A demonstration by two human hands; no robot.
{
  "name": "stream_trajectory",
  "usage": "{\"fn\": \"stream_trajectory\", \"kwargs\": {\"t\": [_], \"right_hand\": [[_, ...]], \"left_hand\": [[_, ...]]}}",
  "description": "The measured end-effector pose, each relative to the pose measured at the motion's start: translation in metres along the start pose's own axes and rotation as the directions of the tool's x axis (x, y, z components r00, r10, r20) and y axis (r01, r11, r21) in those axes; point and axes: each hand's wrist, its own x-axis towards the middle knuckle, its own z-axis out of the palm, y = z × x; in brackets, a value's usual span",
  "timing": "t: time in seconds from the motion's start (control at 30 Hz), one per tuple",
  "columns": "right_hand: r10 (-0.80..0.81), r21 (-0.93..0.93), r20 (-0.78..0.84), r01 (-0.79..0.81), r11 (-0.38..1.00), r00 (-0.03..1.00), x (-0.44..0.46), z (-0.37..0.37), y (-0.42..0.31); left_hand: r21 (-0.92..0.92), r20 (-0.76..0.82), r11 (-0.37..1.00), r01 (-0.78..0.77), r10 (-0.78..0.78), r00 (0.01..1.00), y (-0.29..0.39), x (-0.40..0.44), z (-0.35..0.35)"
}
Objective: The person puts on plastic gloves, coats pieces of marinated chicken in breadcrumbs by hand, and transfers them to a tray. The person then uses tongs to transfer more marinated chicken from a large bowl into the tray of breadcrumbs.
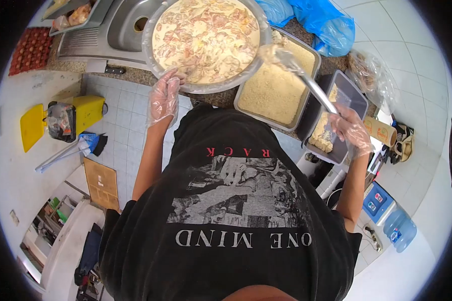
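Note:
My right hand [350, 129], in a clear plastic glove, is closed round the handle of metal tongs [311, 85]. The tongs' far end, smeared with something pale, is over the upper left part of a tray of crumbs [276, 90], close to the bowl's rim. My left hand [166, 94], also gloved, is at the lower left rim of a large round bowl [148, 45] of meat pieces in creamy liquid. Its fingers are bunched at the rim; whether they grip it is hard to tell. A grey bin [357, 103] with coated pieces stands right of the tray.
A steel sink [125, 30] lies left of the bowl, with a knife [114, 70] on the counter edge and a red egg tray [30, 50]. Blue plastic bags [331, 32] and a clear bag [374, 75] sit behind the trays. A yellow dustpan [89, 111] stands at left.

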Motion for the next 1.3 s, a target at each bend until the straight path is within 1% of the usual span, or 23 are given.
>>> {"fn": "stream_trajectory", "kwargs": {"t": [0.07,0.1,0.2,0.23,0.33,0.43,0.47,0.5,0.53,0.57,0.6,0.63,0.73,0.83,0.9,0.97,1.0,1.07,1.1,1.2,1.23,1.3], "right_hand": [[0.05,0.052,-0.162,-0.042,0.998,0.985,-0.015,-0.013,0.027],[0.065,0.006,-0.195,-0.065,0.998,0.979,-0.019,-0.021,0.033],[0.035,-0.122,-0.358,-0.084,0.989,0.933,-0.02,-0.023,0.042],[0.044,-0.113,-0.391,-0.095,0.989,0.919,-0.016,-0.021,0.038],[0.049,-0.107,-0.325,-0.088,0.99,0.944,0.018,-0.028,0.061],[0.178,-0.106,-0.328,-0.223,0.969,0.928,0.051,-0.031,0.077],[0.006,-0.331,-0.383,-0.143,0.933,0.924,0.059,-0.033,0.092],[-0.175,-0.544,-0.393,-0.075,0.836,0.903,0.064,-0.033,0.097],[-0.352,-0.728,-0.359,-0.024,0.686,0.864,0.067,-0.033,0.101],[-0.303,-0.669,-0.386,-0.038,0.743,0.871,0.068,-0.035,0.105],[-0.253,-0.606,-0.409,-0.053,0.794,0.877,0.057,-0.024,0.07],[-0.2,-0.54,-0.428,-0.071,0.839,0.881,0.05,-0.019,0.051],[-0.241,-0.72,-0.333,-0.08,0.69,0.911,0.098,-0.021,0.08],[-0.204,-0.851,-0.263,-0.127,0.51,0.943,0.129,-0.024,0.104],[-0.414,-0.936,-0.123,0.033,0.351,0.902,0.117,-0.057,0.12],[-0.446,-0.916,-0.127,0.068,0.396,0.886,0.087,-0.052,0.085],[-0.371,-0.851,-0.213,0.015,0.525,0.904,0.06,-0.041,0.037],[-0.458,-0.854,-0.187,0.086,0.513,0.869,0.037,-0.026,0.003],[-0.498,-0.854,-0.18,0.117,0.507,0.848,0.033,-0.019,-0.014],[-0.383,-0.89,-0.017,0.161,0.426,0.924,0.022,0.029,-0.091],[-0.418,-0.943,0.035,0.169,0.288,0.908,0.025,0.046,-0.107],[-0.454,-0.967,0.143,0.222,0.125,0.879,0.03,0.068,-0.129]], "left_hand": [[0.016,0.005,0.999,0.034,-0.034,0.999,0.002,0.002,0.004],[-0.013,0.01,0.999,0.044,-0.044,0.999,-0.002,0.004,0.006],[-0.038,0.036,0.999,0.036,-0.035,0.999,-0.007,0.007,0.009],[-0.023,0.047,0.999,0.039,-0.038,0.998,-0.006,0.009,0.01],[0.021,0.075,0.999,0.048,-0.049,0.996,0.002,0.013,0.014],[-0.006,0.093,0.999,0.037,-0.036,0.995,0.008,0.013,0.016],[-0.007,0.096,0.999,0.037,-0.036,0.995,0.005,0.013,0.016],[-0.008,0.097,0.999,0.036,-0.035,0.995,0.001,0.015,0.015],[-0.008,0.097,0.999,0.034,-0.033,0.995,-0.001,0.016,0.014],[0.004,0.095,0.999,0.032,-0.032,0.995,-0.003,0.014,0.012],[0.016,0.093,0.999,0.028,-0.03,0.995,0.0,0.013,0.012],[0.026,0.092,0.999,0.025,-0.028,0.995,0.003,0.012,0.012],[0.011,0.077,0.999,0.051,-0.052,0.996,0.007,0.008,0.014],[0.129,0.09,0.991,-0.028,0.017,0.996,0.015,0.005,0.013],[0.127,0.064,0.991,-0.037,0.029,0.998,0.005,0.006,0.007],[0.151,0.007,0.988,-0.037,0.037,0.999,-0.007,0.005,-0.004],[0.148,-0.005,0.989,-0.011,0.012,1.0,-0.009,0.004,-0.008],[0.134,-0.022,0.99,0.039,-0.037,0.999,-0.012,0.002,-0.014],[0.103,-0.039,0.994,0.041,-0.037,0.999,-0.012,0.0,-0.016],[0.001,-0.068,0.999,0.032,-0.032,0.997,-0.011,-0.002,-0.018],[-0.016,-0.077,0.998,0.055,-0.056,0.995,-0.007,-0.003,-0.018],[-0.004,-0.072,0.999,0.032,-0.033,0.997,-0.008,-0.002,-0.024]]}}
